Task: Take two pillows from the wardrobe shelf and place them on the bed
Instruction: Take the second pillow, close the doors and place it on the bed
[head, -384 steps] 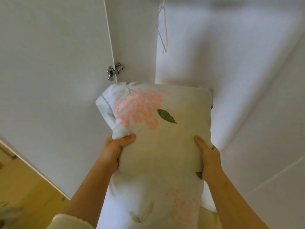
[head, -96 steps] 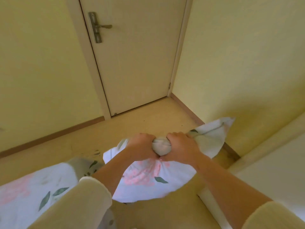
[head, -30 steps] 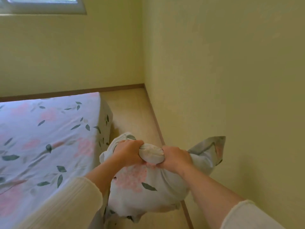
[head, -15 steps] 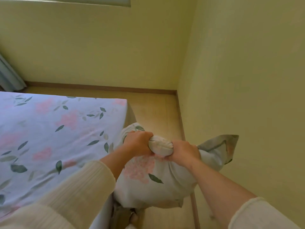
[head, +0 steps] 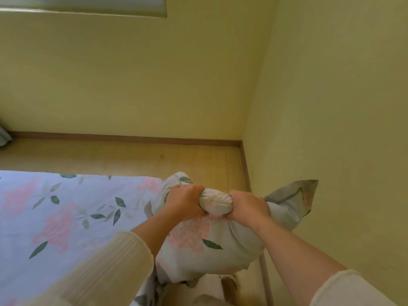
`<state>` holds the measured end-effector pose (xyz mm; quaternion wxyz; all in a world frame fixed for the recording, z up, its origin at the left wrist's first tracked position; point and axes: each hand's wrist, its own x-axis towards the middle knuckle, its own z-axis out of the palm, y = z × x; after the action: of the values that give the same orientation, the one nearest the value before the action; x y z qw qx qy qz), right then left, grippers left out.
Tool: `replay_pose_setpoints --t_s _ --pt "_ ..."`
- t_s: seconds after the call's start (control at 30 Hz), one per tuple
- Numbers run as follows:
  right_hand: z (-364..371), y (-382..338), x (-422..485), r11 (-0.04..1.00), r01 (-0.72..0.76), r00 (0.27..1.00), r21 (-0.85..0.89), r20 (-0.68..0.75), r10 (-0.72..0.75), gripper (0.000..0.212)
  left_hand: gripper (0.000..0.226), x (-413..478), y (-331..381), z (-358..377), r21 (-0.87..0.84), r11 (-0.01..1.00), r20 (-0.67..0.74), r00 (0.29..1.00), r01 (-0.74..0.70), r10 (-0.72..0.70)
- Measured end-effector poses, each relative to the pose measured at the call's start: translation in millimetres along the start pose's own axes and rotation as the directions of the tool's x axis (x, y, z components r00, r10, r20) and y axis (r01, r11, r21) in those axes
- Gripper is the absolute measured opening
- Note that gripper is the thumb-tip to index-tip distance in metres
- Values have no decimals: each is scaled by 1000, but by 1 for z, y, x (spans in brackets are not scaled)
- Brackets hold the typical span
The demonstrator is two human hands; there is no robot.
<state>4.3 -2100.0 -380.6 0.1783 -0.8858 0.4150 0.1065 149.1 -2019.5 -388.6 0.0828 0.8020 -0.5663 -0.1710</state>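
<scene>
A: As the room stands, what's logged, biggest first?
B: Yellow walls [head: 331,107] far and right, meeting in a corner. Wood floor [head: 132,155] w/ brown skirting [head: 132,136] along the far wall. Near left: bed [head: 66,217], floral sheet.
A: Task item?
B: One floral pillow [head: 198,250], held up at the bed's right edge near its far corner, hanging below the hands.
A: Hands?
B: L hand [head: 185,202] and R hand [head: 247,206] both clenched round the pillow's bunched top, side by side, a roll of fabric between them.
</scene>
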Motion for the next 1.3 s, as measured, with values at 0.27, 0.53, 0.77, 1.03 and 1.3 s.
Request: replay_pose_setpoints --t_s 0.27,0.53,0.77,1.03,1.3 --pt "-79 35 198 992 117 992 -43 54 -115 32 34 187 -20 -42 -37 991 -11 992 128 -129" --pt "-139 -1 364 956 261 964 -136 84 -251 34 30 318 -89 -89 -100 961 -84 961 257 -265" --pt "-166 -95 519 918 353 929 -181 188 -320 38 36 415 -218 -133 -205 909 -100 916 362 -388" --pt "-197 -258 662 801 536 838 -266 281 -468 39 26 466 -378 -214 -304 803 -97 822 512 -561" --pt "-176 -413 749 573 778 629 -258 338 -701 42 24 458 -514 -247 -348 598 -172 578 722 -798"
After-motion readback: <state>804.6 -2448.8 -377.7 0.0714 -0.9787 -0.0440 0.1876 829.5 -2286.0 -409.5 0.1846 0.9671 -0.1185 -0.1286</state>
